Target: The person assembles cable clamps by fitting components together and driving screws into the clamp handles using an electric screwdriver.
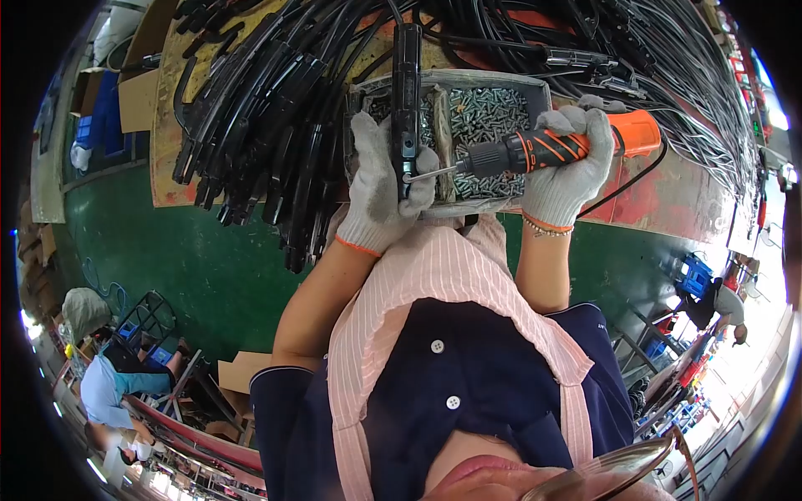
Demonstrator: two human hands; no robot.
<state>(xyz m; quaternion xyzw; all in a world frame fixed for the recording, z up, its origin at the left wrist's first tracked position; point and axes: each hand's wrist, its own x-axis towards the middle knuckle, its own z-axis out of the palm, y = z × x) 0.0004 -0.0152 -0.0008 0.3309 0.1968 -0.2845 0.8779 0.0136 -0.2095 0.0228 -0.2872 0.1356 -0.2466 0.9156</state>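
Note:
My left hand (380, 184), in a white knit glove, is closed around the lower end of a long black plastic housing (407, 83) held upright. My right hand (572, 159), gloved too, grips an orange and black electric screwdriver (551, 146) lying nearly level. The bit (434, 174) of the screwdriver points left and its tip meets the housing near its lower end, at what looks like a small screw. Under both hands stands a parts box (539, 96) with two compartments. Many small screws (489, 113) fill the right compartment; the left one is partly hidden by the housing.
Black housings with cables (276, 108) are heaped on the worktable (167, 167) to the left. Grey and black cables (685, 92) spread at the right. A black cord (626, 185) hangs from the screwdriver. Other people (121, 384) are at the lower left and far right.

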